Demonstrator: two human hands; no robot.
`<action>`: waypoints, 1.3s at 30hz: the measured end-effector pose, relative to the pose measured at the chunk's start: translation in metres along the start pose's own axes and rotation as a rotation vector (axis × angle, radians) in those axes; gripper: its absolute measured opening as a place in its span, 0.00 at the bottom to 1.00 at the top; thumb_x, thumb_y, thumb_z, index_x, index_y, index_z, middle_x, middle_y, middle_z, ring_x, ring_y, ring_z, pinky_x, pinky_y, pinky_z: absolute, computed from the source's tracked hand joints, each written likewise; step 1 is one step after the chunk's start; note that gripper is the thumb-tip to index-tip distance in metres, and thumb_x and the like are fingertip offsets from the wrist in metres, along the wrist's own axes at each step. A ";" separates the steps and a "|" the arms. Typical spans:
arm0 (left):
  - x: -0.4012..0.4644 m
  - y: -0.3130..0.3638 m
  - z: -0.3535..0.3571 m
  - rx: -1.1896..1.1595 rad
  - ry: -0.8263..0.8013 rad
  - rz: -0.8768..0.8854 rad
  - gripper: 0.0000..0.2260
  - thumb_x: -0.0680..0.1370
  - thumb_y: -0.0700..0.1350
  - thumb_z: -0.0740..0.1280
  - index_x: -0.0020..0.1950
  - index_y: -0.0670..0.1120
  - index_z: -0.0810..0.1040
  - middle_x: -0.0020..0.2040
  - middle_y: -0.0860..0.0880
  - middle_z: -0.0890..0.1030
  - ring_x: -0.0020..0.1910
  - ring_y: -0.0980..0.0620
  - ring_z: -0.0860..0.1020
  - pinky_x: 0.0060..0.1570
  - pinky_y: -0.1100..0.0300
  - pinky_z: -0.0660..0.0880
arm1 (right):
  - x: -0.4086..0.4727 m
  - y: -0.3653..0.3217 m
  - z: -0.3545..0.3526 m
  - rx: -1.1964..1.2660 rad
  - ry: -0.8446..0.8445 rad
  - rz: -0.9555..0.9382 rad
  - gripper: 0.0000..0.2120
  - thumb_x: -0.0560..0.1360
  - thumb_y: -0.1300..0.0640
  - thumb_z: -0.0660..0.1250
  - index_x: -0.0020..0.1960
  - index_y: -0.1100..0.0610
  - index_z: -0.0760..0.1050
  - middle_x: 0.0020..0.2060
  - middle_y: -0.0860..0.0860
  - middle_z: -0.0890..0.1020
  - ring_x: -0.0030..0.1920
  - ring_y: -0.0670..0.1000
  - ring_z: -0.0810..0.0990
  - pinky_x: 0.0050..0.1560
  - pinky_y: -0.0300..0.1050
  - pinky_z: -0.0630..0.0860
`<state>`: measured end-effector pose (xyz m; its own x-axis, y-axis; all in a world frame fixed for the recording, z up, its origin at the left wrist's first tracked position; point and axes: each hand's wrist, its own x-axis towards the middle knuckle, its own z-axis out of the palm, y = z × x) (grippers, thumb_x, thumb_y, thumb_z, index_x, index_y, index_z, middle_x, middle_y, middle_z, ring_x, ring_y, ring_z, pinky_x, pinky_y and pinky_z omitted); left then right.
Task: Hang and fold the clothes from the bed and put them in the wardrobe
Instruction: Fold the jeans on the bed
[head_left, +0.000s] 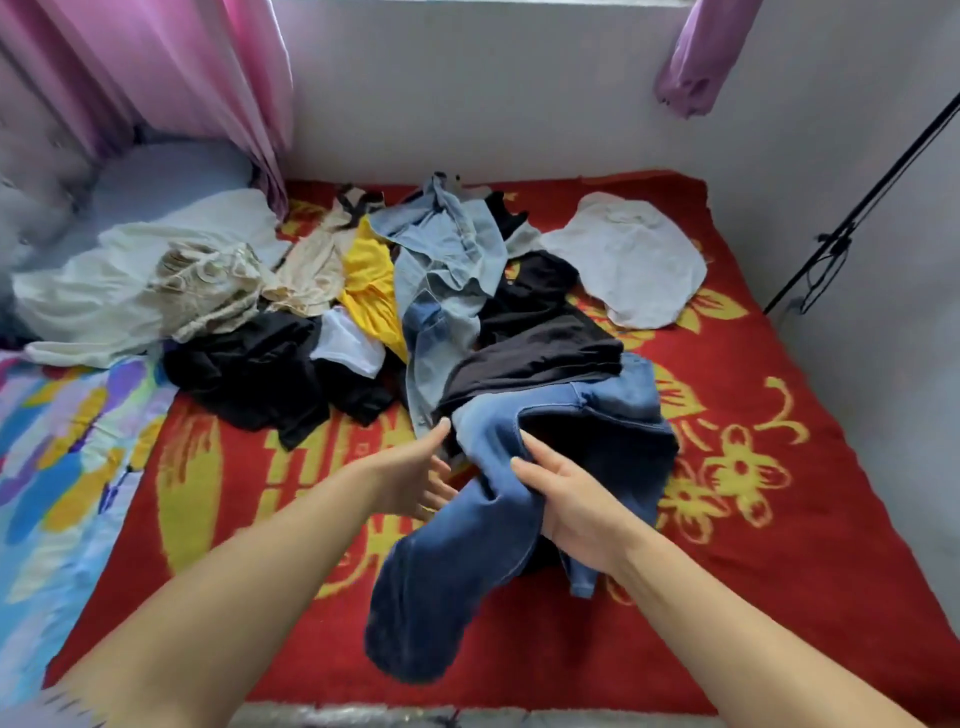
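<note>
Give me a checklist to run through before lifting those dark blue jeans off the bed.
1. Right hand has a hold on the dark blue denim jeans: ok, thumb and fingers curl round a fold of them.
2. Left hand has a hold: not ok, it is open beside the jeans and holds nothing.
3. Jeans free of other clothes: not ok, the black garment lies over their upper end.
4. Light blue denim garment apart from the jeans: cannot tell, they meet under the black one.
5. Bare red and yellow blanket on the right for folding: ok.
</note>
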<state>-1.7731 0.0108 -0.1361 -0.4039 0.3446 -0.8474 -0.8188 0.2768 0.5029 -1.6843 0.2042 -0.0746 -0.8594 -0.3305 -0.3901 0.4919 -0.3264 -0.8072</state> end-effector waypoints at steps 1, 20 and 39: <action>0.011 -0.004 0.013 -0.123 -0.107 -0.018 0.39 0.75 0.71 0.51 0.66 0.37 0.71 0.56 0.37 0.79 0.53 0.42 0.78 0.58 0.50 0.72 | -0.011 0.004 0.003 -0.050 -0.056 0.036 0.18 0.81 0.65 0.56 0.67 0.53 0.71 0.59 0.48 0.81 0.58 0.46 0.79 0.59 0.39 0.75; -0.108 0.109 -0.004 0.040 -0.039 0.659 0.07 0.65 0.41 0.69 0.40 0.48 0.85 0.43 0.44 0.84 0.44 0.47 0.82 0.41 0.59 0.79 | 0.047 -0.049 -0.088 -1.442 0.397 -0.038 0.46 0.72 0.47 0.72 0.79 0.55 0.47 0.76 0.56 0.58 0.76 0.55 0.57 0.73 0.52 0.59; -0.078 0.051 -0.049 -0.227 -0.044 0.291 0.36 0.69 0.67 0.62 0.60 0.38 0.80 0.58 0.38 0.81 0.56 0.42 0.80 0.55 0.52 0.78 | 0.021 -0.063 0.033 -1.486 0.254 -0.993 0.28 0.63 0.68 0.60 0.62 0.60 0.78 0.49 0.59 0.77 0.49 0.61 0.79 0.41 0.51 0.79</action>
<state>-1.8031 -0.0458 -0.0529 -0.6196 0.4189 -0.6638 -0.7437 -0.0429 0.6672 -1.7286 0.1889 -0.0172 -0.7929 -0.3507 0.4984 -0.5642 0.7316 -0.3827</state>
